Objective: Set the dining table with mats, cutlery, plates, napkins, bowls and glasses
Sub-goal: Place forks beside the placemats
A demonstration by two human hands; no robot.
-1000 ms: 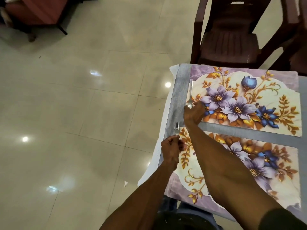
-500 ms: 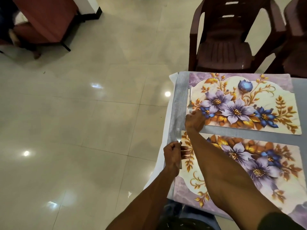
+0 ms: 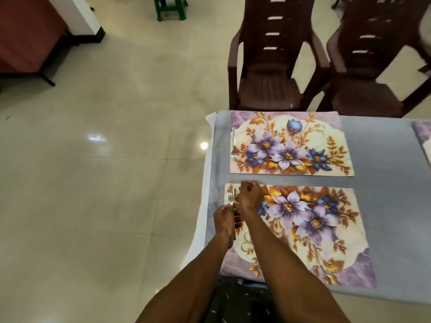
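Two floral mats lie on the grey-clothed table (image 3: 384, 173). Along the left edge of the far mat (image 3: 291, 143) rests a fork (image 3: 234, 145), apart from both hands. At the left edge of the near mat (image 3: 314, 229), my left hand (image 3: 225, 221) grips the handle of a second fork (image 3: 231, 196), whose tines point away from me. My right hand (image 3: 250, 197) crosses over my left, its curled fingers pinching that fork just below the tines. The handle is mostly hidden by both hands.
A third mat (image 3: 423, 138) shows at the right edge. Two brown plastic chairs (image 3: 268, 87) (image 3: 373, 94) stand at the far side of the table. The table's left edge drops to a tiled floor. A green stool (image 3: 170, 8) stands far back.
My right hand left the fork on the far mat and drew back to the near mat, meeting the fork my left hand holds. The view tilted up, showing more of the chairs.
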